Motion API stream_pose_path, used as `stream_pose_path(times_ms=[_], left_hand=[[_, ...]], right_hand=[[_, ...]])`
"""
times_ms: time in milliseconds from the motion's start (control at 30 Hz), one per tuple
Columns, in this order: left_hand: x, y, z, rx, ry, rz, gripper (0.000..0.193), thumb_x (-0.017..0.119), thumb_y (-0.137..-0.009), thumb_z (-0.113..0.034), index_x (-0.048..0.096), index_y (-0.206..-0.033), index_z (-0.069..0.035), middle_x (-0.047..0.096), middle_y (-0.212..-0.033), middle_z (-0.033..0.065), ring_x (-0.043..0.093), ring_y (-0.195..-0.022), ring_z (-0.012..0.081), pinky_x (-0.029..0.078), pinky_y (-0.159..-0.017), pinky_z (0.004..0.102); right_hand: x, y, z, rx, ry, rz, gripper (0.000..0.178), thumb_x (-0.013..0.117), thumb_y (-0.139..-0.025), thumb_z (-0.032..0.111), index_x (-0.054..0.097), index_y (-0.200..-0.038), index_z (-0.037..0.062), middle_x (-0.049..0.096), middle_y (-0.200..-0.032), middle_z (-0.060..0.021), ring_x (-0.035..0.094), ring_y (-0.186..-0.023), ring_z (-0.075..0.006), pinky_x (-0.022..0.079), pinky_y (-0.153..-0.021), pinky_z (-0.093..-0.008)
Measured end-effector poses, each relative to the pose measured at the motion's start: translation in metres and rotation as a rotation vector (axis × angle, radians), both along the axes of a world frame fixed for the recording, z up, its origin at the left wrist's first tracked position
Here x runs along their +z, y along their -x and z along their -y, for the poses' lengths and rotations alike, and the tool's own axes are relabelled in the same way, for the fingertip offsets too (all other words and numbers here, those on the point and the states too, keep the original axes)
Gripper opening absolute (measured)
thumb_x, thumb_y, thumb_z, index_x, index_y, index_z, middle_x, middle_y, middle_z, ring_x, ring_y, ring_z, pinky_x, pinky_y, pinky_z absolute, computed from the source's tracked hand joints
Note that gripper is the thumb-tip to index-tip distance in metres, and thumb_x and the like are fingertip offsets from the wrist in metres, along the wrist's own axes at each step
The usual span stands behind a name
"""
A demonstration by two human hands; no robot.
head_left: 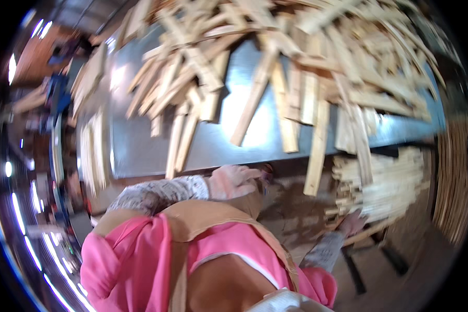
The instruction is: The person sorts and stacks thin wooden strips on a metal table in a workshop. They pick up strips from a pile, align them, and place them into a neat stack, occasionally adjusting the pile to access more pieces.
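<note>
A long grey metal bench [255, 130] with a shiny top is seen running across the view, and glare from overhead light is reflected on its middle. A loose heap of pale flat wooden slats [317, 57] is spread over the far edge and the right end of the bench, with single slats fanned out toward the near edge and one long pale slat [317, 151] overhanging that edge. A second, narrower pile of pale slats [91, 151] is laid along the left end. Below the near edge at the right, a tidy stack of thin pale wooden strips [387, 184] is carried on a low dark stand, and a curved woven cane wall [455, 182] is seen beside it at the right rim. The left hand [234, 181], in a pale pink glove with a patterned sleeve behind it, is held just below the near edge of the bench at its middle; its fingers are curled inward, but whether anything is gripped cannot be told. The right hand [352, 222], also gloved, is lowered at the underside of the stack of strips and touches it; its fingers are too blurred for their spread to be told. A dim workshop with lamps and clutter is bent around the left rim.
</note>
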State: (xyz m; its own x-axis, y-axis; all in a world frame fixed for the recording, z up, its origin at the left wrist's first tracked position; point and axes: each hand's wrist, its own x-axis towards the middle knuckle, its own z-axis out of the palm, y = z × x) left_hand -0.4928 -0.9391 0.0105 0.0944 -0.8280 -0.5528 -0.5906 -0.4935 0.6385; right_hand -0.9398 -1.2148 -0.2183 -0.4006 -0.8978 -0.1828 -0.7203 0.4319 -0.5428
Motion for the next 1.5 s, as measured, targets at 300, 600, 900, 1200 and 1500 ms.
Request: stream_pose_path(times_ms=[300,600,900,1200,1500], left_hand=[[0.014,-0.199,-0.035,0.460,0.037,1.174,0.091,0.079,-0.088,-0.045,0.041,-0.164,-0.013,0.042,-0.162,0.0220,0.051,-0.142,0.0434,0.038,-0.122,0.0521],[0.046,-0.312,-0.076,0.696,-0.330,0.644,0.079,0.086,-0.080,-0.029,0.047,-0.147,-0.016,0.060,-0.137,0.0233,0.067,-0.127,0.0422,0.056,-0.103,0.0506],[0.103,-0.307,-0.396,0.610,-0.403,0.564,0.090,0.085,-0.079,-0.031,0.043,-0.158,-0.019,0.063,-0.130,0.0209,0.065,-0.126,0.0409,0.055,-0.105,0.0500],[0.077,-0.175,-0.654,1.238,0.264,-0.558,0.085,0.075,-0.073,-0.008,0.048,-0.154,0.000,0.070,-0.126,0.0134,0.072,-0.098,0.0202,0.061,-0.079,0.0357],[-0.041,-0.174,-0.646,1.712,0.856,-1.910,0.072,0.063,-0.087,-0.020,0.048,-0.150,0.012,0.065,-0.135,0.0290,0.068,-0.119,0.0446,0.055,-0.109,0.0569]], right_hand=[[0.128,-0.164,-0.170,1.487,-0.922,0.078,0.046,0.060,-0.103,0.037,0.066,-0.141,0.0128,0.075,-0.124,-0.0177,0.069,-0.118,-0.0383,0.053,-0.104,-0.0477],[0.216,-0.596,-0.186,1.527,0.281,0.122,0.077,0.077,-0.092,0.041,0.049,-0.156,0.0086,0.062,-0.143,-0.0268,0.058,-0.133,-0.0440,0.048,-0.111,-0.0536],[0.193,-0.719,-0.234,1.442,0.180,-0.167,0.073,0.069,-0.094,0.026,0.041,-0.161,0.0152,0.067,-0.132,-0.0267,0.066,-0.117,-0.0490,0.055,-0.102,-0.0538],[0.268,-0.754,-0.300,1.564,0.275,-0.241,0.079,0.073,-0.090,0.029,0.044,-0.162,0.0122,0.059,-0.152,-0.0251,0.060,-0.135,-0.0440,0.047,-0.117,-0.0489],[0.224,-0.854,-0.276,1.766,0.262,-0.740,0.054,0.069,-0.093,0.023,0.064,-0.146,0.0117,0.067,-0.137,-0.0283,0.065,-0.128,-0.0441,0.051,-0.113,-0.0499]])
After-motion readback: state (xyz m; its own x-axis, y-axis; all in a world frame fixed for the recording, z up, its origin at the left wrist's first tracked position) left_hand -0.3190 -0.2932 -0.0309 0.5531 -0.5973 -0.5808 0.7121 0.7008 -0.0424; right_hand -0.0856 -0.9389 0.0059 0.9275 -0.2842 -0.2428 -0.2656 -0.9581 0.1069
